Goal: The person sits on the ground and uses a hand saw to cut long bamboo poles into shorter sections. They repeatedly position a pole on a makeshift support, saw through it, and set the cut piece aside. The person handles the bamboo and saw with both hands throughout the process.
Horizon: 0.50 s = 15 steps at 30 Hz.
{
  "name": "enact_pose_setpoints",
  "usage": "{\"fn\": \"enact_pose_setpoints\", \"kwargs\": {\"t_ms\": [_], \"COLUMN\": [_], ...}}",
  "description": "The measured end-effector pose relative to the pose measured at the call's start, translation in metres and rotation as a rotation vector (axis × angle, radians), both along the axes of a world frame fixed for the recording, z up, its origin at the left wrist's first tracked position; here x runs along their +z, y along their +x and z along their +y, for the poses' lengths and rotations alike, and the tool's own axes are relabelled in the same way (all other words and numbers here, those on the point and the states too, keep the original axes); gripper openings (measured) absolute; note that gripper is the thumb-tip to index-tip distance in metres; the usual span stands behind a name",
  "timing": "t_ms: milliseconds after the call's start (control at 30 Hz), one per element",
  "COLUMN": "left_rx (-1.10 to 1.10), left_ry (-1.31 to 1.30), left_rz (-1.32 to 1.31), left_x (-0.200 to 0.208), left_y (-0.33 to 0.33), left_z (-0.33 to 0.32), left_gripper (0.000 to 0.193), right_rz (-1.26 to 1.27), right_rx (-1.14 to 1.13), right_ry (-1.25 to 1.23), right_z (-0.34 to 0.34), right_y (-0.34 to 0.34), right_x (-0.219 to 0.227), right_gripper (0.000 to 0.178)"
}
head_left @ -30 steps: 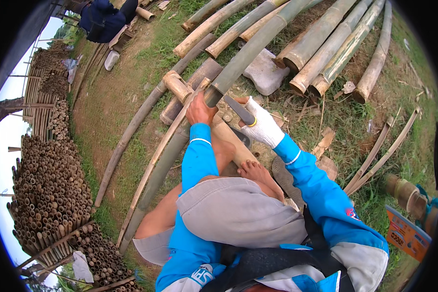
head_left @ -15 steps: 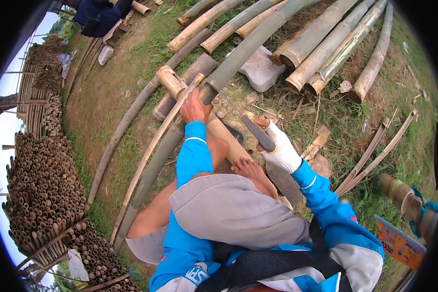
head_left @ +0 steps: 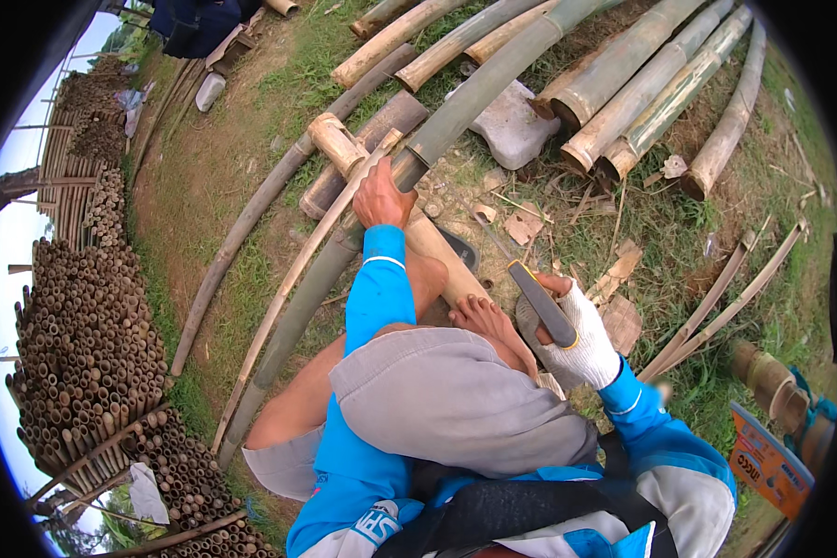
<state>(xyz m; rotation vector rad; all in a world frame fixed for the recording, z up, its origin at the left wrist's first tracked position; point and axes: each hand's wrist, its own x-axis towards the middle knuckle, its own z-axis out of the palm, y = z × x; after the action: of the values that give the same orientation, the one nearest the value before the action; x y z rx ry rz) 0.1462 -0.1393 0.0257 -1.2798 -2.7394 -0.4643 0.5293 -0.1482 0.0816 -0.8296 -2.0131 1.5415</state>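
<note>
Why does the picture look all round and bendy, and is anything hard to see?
Head view: a wide fisheye lens leaves black corners and bends straight edges near the rim; head view: the sky at the left looks pale and washed out; head view: the grey tool handle shows clearly, but its thin blade looks faint.

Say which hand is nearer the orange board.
Right. The gloved right hand, holding a grey-handled tool, is up and left of the orange board; the left hand, on the bamboo, is farther away.

A head-worn fisheye looks down at both hands (head_left: 384, 197) (head_left: 578, 338) from nearby.
</note>
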Motion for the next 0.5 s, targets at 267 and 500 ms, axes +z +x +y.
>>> {"fn": "enact_pose_setpoints", "kwargs": {"t_ms": [267, 500], "left_rx": [-0.037, -0.019], "left_ry": [-0.001, 0.021], "left_rz": [-0.020, -0.004], "left_x": [-0.006, -0.006], "left_y": [0.008, -0.002], "left_z": [0.007, -0.003], "left_gripper": [0.072, 0.073], "right_rz": [0.069, -0.079], "right_rx": [0.045, 0.059], "right_ry": [0.043, -0.252], "right_z": [0.071, -0.021], "right_y": [-0.125, 0.088], "right_x": [-0.016, 0.013], "right_gripper": [0.064, 0.072]}}
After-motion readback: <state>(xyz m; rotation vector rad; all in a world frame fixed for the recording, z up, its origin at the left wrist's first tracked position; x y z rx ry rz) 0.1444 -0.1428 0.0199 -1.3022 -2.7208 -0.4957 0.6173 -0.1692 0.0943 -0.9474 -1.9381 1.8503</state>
